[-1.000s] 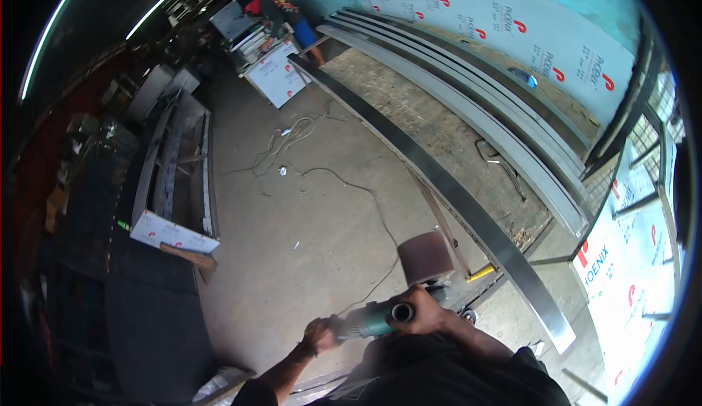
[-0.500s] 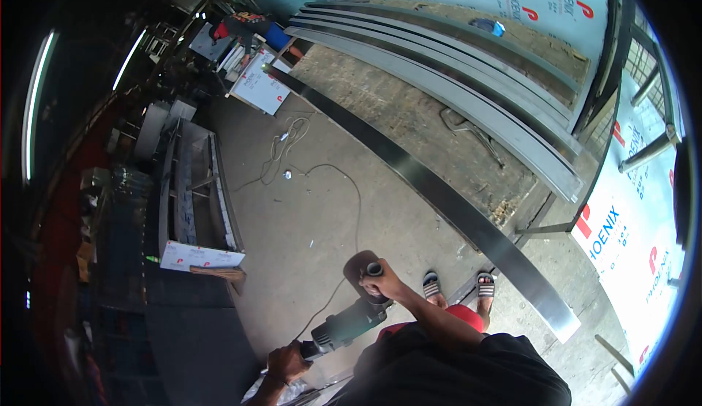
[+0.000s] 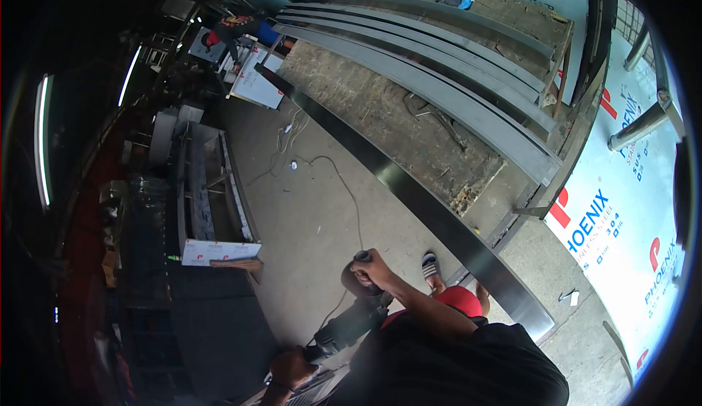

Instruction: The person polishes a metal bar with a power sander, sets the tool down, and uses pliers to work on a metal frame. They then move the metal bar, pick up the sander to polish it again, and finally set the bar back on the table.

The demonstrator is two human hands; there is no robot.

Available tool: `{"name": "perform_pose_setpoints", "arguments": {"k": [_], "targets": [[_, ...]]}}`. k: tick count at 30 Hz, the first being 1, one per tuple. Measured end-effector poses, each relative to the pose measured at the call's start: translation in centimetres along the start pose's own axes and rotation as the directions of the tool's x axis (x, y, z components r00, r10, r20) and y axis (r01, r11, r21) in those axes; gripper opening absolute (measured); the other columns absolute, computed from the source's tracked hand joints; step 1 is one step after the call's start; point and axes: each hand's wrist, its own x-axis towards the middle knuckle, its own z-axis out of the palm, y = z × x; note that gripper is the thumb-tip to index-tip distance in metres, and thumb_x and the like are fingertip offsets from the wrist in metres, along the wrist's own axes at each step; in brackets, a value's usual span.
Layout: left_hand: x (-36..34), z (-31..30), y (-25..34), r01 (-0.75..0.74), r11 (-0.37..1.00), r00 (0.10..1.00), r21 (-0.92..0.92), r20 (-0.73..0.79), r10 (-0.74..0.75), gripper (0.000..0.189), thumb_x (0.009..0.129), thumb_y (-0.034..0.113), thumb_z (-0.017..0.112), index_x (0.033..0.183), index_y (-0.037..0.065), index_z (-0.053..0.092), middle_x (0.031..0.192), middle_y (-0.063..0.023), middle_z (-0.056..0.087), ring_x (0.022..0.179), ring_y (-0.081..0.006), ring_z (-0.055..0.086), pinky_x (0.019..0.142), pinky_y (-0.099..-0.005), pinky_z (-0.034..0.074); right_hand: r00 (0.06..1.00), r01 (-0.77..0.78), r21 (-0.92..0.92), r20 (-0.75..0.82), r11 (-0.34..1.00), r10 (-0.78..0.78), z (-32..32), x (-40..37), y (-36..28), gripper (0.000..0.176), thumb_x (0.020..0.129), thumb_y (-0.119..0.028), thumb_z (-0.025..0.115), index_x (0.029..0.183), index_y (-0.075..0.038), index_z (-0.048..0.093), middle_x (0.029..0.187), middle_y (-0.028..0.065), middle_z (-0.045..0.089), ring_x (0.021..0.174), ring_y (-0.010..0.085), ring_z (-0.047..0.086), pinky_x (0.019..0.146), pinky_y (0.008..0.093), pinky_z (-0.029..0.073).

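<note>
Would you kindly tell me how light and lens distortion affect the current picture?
In the head view, glare whitens the printed sheet at right, sheen marks the long bar, the power tool looks dim, much of the left is dark beside a lit tube, and distortion seems to bow the grey profiles.

Long metal pieces (image 3: pixel 504 137) on worn board (image 3: pixel 358 99)
</note>
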Motion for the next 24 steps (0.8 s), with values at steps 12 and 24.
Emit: {"name": "perform_pose_setpoints", "arguments": {"k": [12, 24], "targets": [[-0.5, -0.6, 2.1, -0.075, 0.995, 0.997, -0.071, 0.029, 0.077, 0.053, 0.072, 0.032, 0.071, 0.115, 0.009, 0.049, 0.067, -0.0182, 0.065, 0.063, -0.0394, 0.067, 0.058, -0.0525, 0.053, 0.997, -0.016, 0.075, -0.080, 0.997, 0.022, -2.2, -1.7, 0.2, 0.028, 0.081, -0.005, 0.063, 0.060, -0.004, 0.045, 0.050, 0.0023, 0.041, 0.037, 0.0107, 0.038, 0.036, 0.0281, 0.026], [-0.5, -1.9, -0.2, -0.186, 0.982, 0.981, -0.024, 0.051, 0.187, 0.058, 0.073, 0.035, 0.074, 0.125, 0.020, 0.053, 0.076, -0.0168, 0.068, 0.072, -0.0386, 0.068, 0.063, -0.0513, 0.055, 0.997, 0.072, -0.041, 0.006, 0.997, -0.072, 0.8, -2.6, -2.5, 0.025, 0.081, -0.001, 0.064, 0.062, -0.002, 0.049, 0.053, 0.0041, 0.046, 0.042, 0.0111, 0.043, 0.038, 0.0272, 0.029]]}}
